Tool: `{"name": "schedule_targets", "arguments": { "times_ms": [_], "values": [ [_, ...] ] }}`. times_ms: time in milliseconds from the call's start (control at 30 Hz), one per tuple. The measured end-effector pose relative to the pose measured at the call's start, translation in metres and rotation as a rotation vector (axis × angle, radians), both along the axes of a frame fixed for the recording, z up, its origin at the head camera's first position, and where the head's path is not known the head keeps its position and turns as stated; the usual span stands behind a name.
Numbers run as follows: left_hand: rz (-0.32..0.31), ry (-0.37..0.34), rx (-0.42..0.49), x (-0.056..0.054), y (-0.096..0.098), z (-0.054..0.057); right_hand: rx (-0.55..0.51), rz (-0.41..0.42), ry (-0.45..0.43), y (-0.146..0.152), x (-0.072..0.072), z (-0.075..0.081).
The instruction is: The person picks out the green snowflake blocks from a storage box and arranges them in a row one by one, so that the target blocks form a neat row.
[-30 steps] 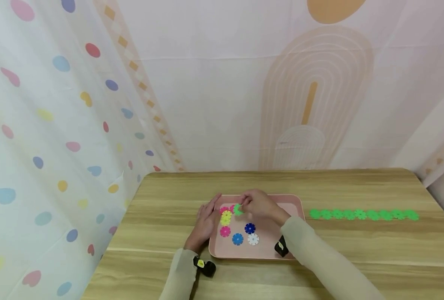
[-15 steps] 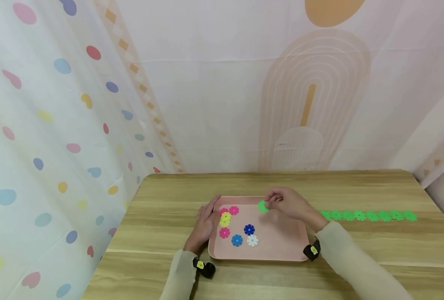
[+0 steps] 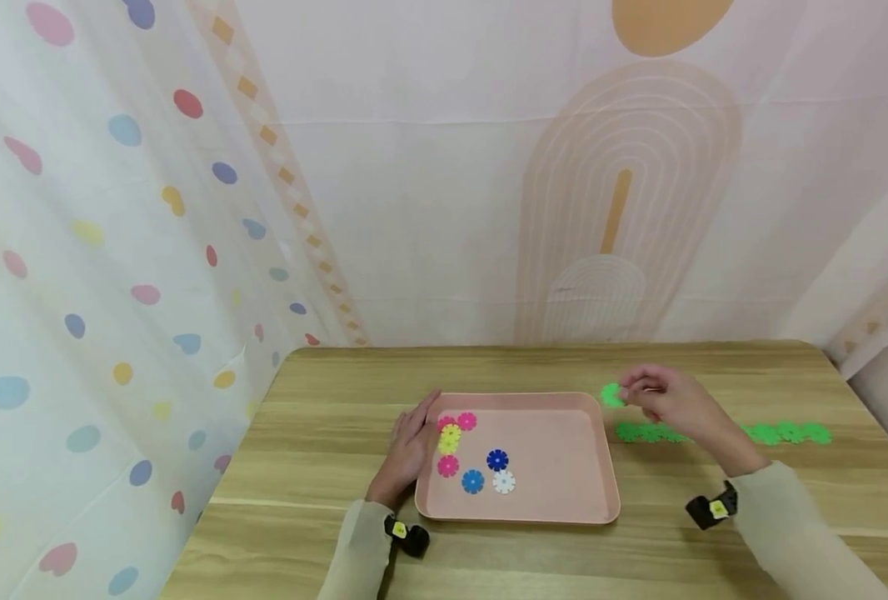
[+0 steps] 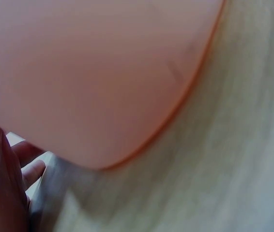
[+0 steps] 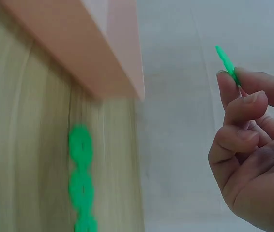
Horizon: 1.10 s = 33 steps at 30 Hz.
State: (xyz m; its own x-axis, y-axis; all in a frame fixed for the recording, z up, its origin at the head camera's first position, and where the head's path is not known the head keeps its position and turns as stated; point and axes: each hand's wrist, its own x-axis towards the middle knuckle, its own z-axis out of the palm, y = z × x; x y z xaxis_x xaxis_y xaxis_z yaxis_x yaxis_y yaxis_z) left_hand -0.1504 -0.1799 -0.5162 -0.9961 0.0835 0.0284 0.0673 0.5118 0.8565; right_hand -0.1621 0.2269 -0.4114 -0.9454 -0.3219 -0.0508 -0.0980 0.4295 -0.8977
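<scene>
My right hand (image 3: 672,404) pinches a green plastic flower-shaped interlocking disc (image 3: 611,395) between thumb and forefinger. In the right wrist view the same green disc (image 5: 226,64) stands edge-on in the fingertips, above the table. Below that hand lies a row of green interlocking discs (image 3: 789,432), partly covered by the wrist. My left hand (image 3: 406,454) rests along the left edge of a pink tray (image 3: 564,479), fingers extended. Inside the tray are pink discs (image 3: 447,466), yellow discs (image 3: 450,440), a light blue disc (image 3: 472,482), a dark blue disc (image 3: 497,460) and a white disc (image 3: 504,482).
The tray stands on a wooden table (image 3: 324,433), with the green row to its right. A patterned curtain (image 3: 429,208) hangs behind the table and along its left side. Each wrist wears a black camera (image 3: 706,510).
My right hand has lifted a green disc from the tray's upper left and carried it right, past the tray's far right corner. My left hand has stayed at the tray's left edge.
</scene>
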Motion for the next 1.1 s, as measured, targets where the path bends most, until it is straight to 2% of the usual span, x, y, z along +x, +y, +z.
{"name": "schedule_targets", "arguments": {
  "times_ms": [233,367,533,733,833,933,1000,1100],
  "values": [
    [-0.004,0.006,-0.005,0.000,0.004,0.001,0.069,-0.120,0.045,0.056,0.012,-0.003],
    [0.000,-0.003,-0.003,0.000,0.005,0.001,0.056,-0.170,0.086,0.085,0.018,-0.007],
    [-0.001,0.003,-0.009,-0.001,0.004,0.000,0.020,-0.235,0.095,0.116,0.025,-0.010],
    [0.005,-0.005,-0.012,-0.002,0.004,0.001,-0.033,-0.329,0.134,0.158,0.028,-0.030],
    [0.006,-0.012,-0.005,-0.002,0.003,0.000,-0.016,-0.421,0.099,0.185,0.028,-0.045],
    [-0.001,-0.006,-0.005,-0.002,0.002,0.001,-0.083,-0.518,0.082,0.209,0.027,-0.061],
    [-0.001,-0.004,-0.002,-0.002,0.002,0.001,-0.166,-0.565,0.089,0.220,0.028,-0.069],
    [0.002,-0.006,0.003,-0.002,0.001,0.001,-0.350,-0.571,0.097,0.229,0.032,-0.075]
  ]
}}
